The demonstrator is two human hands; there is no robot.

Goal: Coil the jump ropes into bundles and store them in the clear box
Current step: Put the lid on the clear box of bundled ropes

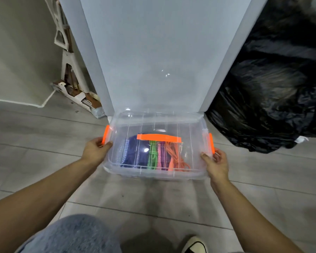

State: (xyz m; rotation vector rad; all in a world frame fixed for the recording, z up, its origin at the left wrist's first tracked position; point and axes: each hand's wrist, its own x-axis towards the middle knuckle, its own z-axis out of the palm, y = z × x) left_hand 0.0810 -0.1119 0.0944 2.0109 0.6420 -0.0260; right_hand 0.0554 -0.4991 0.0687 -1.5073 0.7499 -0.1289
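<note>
The clear box has its lid on, with an orange top handle and orange side latches, and sits low at the foot of a white appliance. Inside lie coiled jump ropes: blue, green, pink, purple and orange bundles side by side. My left hand grips the box's left end beside the orange latch. At the right end, my right hand holds the box with its thumb on the lid near the other latch. Whether the box rests on the floor or hangs just above it, I cannot tell.
A tall white appliance stands right behind the box. A big black rubbish bag fills the right side. Folded white frames and cardboard lean at the back left. Grey tiled floor lies in front, with my knee and shoe at the bottom.
</note>
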